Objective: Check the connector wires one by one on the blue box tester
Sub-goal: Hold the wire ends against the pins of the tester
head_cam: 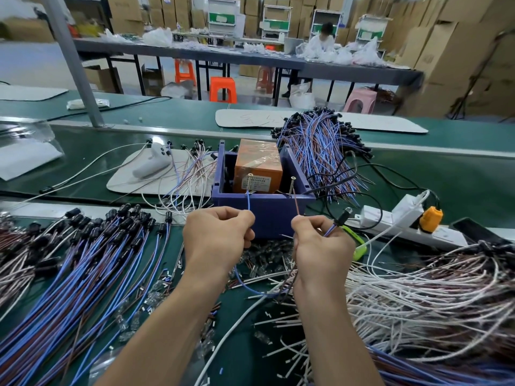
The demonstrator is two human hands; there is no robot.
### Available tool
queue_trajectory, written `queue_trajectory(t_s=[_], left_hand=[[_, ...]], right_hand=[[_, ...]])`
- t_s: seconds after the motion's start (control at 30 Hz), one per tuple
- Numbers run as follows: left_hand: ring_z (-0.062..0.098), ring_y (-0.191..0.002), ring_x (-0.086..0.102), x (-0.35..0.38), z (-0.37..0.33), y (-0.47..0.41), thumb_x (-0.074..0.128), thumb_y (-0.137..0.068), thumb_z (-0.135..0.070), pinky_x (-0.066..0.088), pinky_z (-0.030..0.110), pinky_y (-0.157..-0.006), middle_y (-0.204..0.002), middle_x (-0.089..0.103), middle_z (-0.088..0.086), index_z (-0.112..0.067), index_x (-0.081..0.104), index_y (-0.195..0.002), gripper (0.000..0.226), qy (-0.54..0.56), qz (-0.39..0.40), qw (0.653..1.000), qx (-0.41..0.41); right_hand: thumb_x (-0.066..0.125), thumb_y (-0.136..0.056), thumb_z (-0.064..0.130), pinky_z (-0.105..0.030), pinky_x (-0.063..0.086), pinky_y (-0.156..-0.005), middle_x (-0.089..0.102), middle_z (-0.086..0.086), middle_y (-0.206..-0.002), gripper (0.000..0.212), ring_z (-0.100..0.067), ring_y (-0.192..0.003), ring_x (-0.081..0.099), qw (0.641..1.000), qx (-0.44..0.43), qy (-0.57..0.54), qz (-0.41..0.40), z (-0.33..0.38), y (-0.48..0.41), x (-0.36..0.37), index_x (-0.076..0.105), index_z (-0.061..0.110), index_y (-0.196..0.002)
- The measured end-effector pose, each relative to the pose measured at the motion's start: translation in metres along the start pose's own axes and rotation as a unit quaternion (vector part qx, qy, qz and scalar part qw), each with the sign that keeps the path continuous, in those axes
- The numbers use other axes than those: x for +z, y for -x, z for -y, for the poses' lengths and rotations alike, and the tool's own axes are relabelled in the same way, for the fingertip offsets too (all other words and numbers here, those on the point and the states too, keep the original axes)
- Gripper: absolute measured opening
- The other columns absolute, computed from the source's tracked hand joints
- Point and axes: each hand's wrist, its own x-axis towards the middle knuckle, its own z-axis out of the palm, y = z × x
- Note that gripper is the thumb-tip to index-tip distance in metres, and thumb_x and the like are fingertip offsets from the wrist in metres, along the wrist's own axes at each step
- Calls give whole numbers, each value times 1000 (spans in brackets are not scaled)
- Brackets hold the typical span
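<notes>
**Wire-harness floor in a factory**

This is a factory work floor set up for hand assembly and testing of wiring. A long green bench (418,168) runs across the view. It is heaped with bundles of blue and brown wires (83,260) ending in black connectors, and with loose white wires (418,288). A blue box (267,215) and a power strip (390,221) stand on it. Behind, a second long table (195,55) carries plastic bags (157,36), with a person (324,37) seated at it and plastic stools (223,89) by it. Cartons (459,51) are stacked high along the back and right. White machines (223,19) with green panels stand among them.
</notes>
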Motion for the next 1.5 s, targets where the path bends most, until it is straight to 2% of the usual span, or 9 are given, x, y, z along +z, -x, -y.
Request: queue_trajectory(t_s=[0.17,0.4,0.67,0.77,1.03,1.17,1.33,1.43,1.5], left_hand=[[9,-44,62,0,1,-1,73,-79,-16,51,26,-54,-56,71,1,-31,77,-60,24,-2,-3,1000,3],[10,-43,55,0,-4,5,72,-71,-30,50,29,-56,-53,68,0,-24,74,-57,16,0,8,1000,5],[4,-59,67,7,-17,21,79,-84,-17,49,12,-55,-70,76,-1,-21,84,-74,11,54,246,967,-27],[7,-47,48,4,-22,26,79,-83,-21,39,14,-49,-57,62,-4,-19,84,-75,10,20,280,959,-27],[14,-39,53,4,-32,60,76,-86,-12,49,25,-42,-48,63,5,-14,74,-54,33,7,133,991,16],[16,-40,56,5,-31,76,76,-85,-16,51,30,-53,-51,68,8,-19,76,-57,28,-126,207,967,74],[9,-40,58,23,-26,111,77,-83,-29,53,31,-42,-53,70,-2,-28,75,-60,23,-300,319,890,130],[13,-41,61,44,-22,132,76,-84,-33,53,25,-43,-52,69,-4,-29,75,-61,23,-318,356,868,137],[8,-40,59,57,-17,143,74,-85,-39,48,20,-43,-51,68,-7,-32,75,-62,24,-356,372,843,157]], right_hand=[[70,-72,22,-27,29,-47,46,5,-47,12,-15,-44,34,999,-18,24,19,1,-1,-1,69,20,-60],[67,-82,2,-25,24,-44,41,1,-47,34,-15,-43,30,1000,9,-20,7,10,9,-11,62,17,-52],[65,-88,-4,-26,19,-43,42,-7,-46,35,-15,-39,29,976,132,-33,168,37,27,-31,66,14,-58],[65,-91,0,-23,22,-41,46,-6,-47,28,-13,-39,33,970,139,17,201,52,32,-47,66,11,-65],[47,-104,18,-22,25,-40,60,-17,-64,38,-11,-38,26,971,154,5,182,103,46,-141,70,5,-77],[43,-102,12,-26,45,-40,63,-27,-68,37,-22,-42,53,977,114,131,123,125,43,-206,66,-2,-77],[43,-104,16,-34,56,-50,72,-22,-68,39,-33,-57,70,910,103,398,50,136,25,-273,65,1,-75],[46,-99,27,-40,57,-69,69,-8,-57,43,-28,-59,67,785,47,617,10,140,14,-296,66,6,-66],[49,-98,31,-37,48,-64,64,-9,-67,40,-27,-64,58,725,21,688,-10,141,9,-302,58,11,-64]])
